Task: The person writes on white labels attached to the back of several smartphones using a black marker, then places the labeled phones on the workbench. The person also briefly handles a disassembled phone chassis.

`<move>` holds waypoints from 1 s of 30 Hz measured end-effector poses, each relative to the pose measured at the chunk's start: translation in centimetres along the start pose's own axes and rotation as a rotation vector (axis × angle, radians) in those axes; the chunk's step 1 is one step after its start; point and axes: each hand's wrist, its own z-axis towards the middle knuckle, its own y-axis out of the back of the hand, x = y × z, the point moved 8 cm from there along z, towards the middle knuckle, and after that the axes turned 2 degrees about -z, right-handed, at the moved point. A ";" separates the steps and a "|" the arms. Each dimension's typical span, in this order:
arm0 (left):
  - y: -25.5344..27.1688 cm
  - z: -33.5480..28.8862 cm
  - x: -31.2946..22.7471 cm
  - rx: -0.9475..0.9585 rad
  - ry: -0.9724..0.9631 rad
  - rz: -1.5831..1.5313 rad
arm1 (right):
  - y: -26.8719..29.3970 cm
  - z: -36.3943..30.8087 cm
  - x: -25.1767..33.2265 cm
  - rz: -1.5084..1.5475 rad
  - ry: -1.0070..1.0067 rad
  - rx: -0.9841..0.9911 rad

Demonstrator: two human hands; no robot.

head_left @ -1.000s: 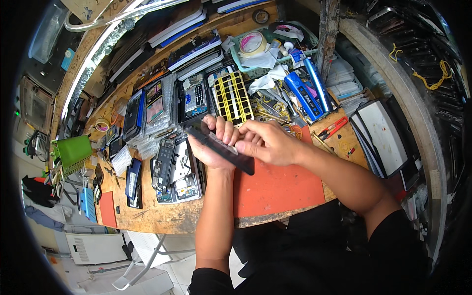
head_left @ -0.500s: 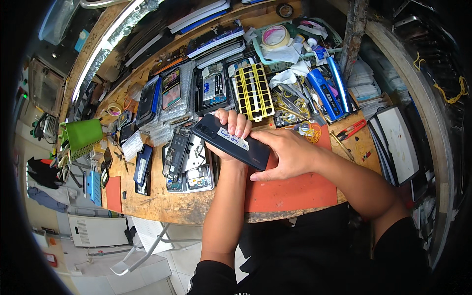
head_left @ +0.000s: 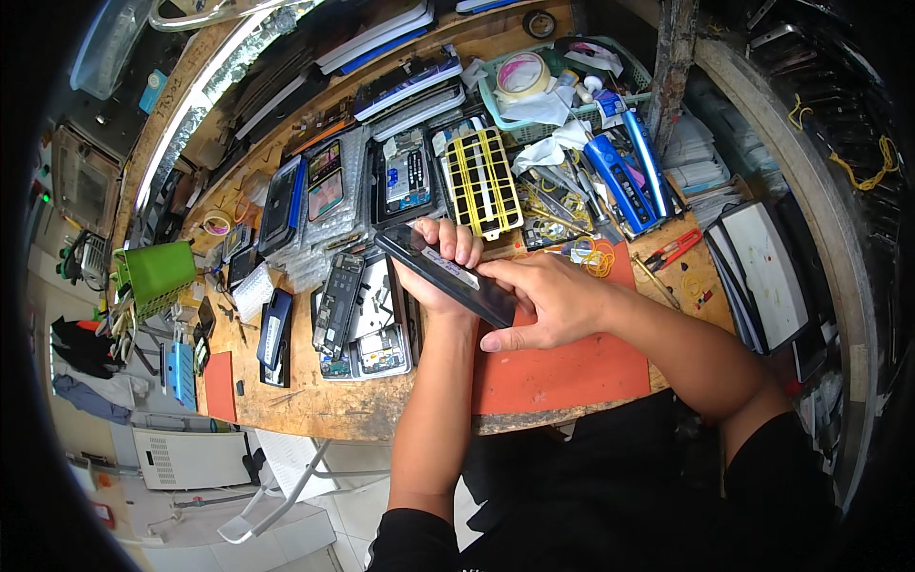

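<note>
A dark smartphone [head_left: 444,277] with a handwritten white label on its back slants above the bench. My left hand [head_left: 431,295] is closed round it from beneath, with the fingertips curled over the far edge. At the phone's lower right end, my right hand [head_left: 562,303] grips the rim, its index finger along the top and its thumb lower down. The fingers behind the phone are hidden. Beneath my right hand lies a red mat [head_left: 562,377]. Just left of my left forearm, opened phone parts [head_left: 339,303] rest on a white casing [head_left: 386,351].
Another dark phone [head_left: 274,329] lies to the left. Behind my hands are yellow-framed parts [head_left: 482,181], an opened device [head_left: 404,176] and bubble wrap [head_left: 351,205]. Blue tools [head_left: 620,181], red-handled pliers [head_left: 675,249] and a green basket [head_left: 496,95] stand or lie at the right and back.
The phone has tipped in my hands, so its back shows more narrowly and its side edge is more visible. My right hand's thumb and fingers have shifted slightly at its end.
</note>
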 end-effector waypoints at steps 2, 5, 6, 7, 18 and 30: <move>0.2 0.0 0.1 -0.002 0.008 -0.007 | -0.2 -0.1 -0.2 0.001 -0.007 0.009; 0.5 -0.1 -0.1 -0.003 0.000 0.012 | -0.5 -0.2 -0.6 -0.003 -0.032 0.023; 0.4 -0.1 -0.1 0.010 0.001 0.017 | -0.5 -0.1 -0.5 -0.012 -0.013 0.017; 0.3 -0.1 0.0 0.019 0.002 0.010 | -0.4 0.0 -0.3 -0.024 0.007 0.010; -0.1 0.0 0.2 0.070 0.045 -0.008 | -0.3 -0.1 -0.3 -0.038 -0.006 0.013; -0.6 0.2 0.1 0.064 0.028 0.010 | -0.2 0.0 -0.1 -0.049 -0.011 0.014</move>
